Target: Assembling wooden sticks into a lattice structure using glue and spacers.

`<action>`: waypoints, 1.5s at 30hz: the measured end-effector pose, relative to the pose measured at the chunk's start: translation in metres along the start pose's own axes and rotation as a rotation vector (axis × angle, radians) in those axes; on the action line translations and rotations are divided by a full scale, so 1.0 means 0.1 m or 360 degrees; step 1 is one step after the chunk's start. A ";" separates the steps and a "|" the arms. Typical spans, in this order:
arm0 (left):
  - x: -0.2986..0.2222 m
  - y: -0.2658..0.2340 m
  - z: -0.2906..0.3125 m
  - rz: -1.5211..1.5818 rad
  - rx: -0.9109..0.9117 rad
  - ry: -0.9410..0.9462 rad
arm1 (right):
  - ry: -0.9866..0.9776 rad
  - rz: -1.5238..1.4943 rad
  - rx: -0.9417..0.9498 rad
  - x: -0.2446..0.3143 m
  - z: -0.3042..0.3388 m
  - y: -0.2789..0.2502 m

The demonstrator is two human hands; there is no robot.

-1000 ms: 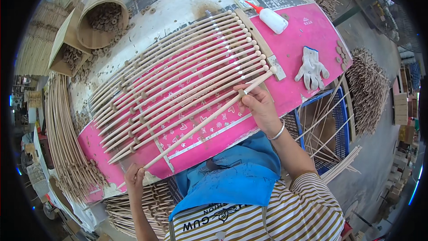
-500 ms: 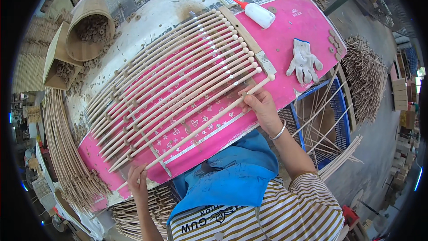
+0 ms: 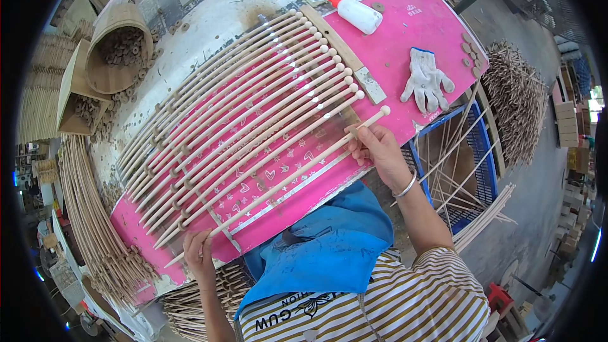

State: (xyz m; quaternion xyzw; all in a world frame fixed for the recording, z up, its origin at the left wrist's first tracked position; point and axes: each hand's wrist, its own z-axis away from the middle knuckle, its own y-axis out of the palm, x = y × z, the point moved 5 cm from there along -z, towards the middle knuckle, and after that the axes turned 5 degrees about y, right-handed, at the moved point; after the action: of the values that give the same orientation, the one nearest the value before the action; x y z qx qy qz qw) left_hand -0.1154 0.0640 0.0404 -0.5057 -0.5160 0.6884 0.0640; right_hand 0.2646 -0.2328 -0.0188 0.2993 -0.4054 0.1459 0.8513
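Note:
A long pale wooden stick [image 3: 304, 171] with a ball end and a pointed tip slants across my front. My right hand [image 3: 383, 155] pinches it a little below the ball, where a small wooden ring [image 3: 352, 130] shows at the fingertips. Near the pointed end, my left hand [image 3: 199, 253] has its fingers curled round the shaft. Beyond it lies a row of similar ball-ended sticks [image 3: 253, 111], side by side, with wooden rings [image 3: 183, 213] toward their points. Their ball ends lie beside a wooden bar [image 3: 339, 47].
A pink sheet [image 3: 418, 25] covers part of the table. On it are a white glue bottle [image 3: 360, 16] with a red nozzle, a glove [image 3: 425, 82] and loose rings. A ring-filled tub [image 3: 114, 69] stands far left; a blue crate [image 3: 484, 171] is at right; stick bundles [image 3: 95, 209] lie left.
The head view has shifted slightly. The held stick sits a little farther right relative to the row. Both hands keep their hold, and the ring by my right fingertips shows more plainly.

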 end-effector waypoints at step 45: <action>0.01 0.23 -0.16 -0.0211 -0.0149 0.0185 | -0.1387 0.2069 -0.0520 0.40 -0.05 0.23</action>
State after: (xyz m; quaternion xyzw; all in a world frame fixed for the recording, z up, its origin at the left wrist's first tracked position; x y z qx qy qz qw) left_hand -0.0933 0.0641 0.0226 -0.5119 -0.5753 0.6274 0.1155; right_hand 0.2818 -0.2114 0.0192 -0.0954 -0.8112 0.4217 0.3939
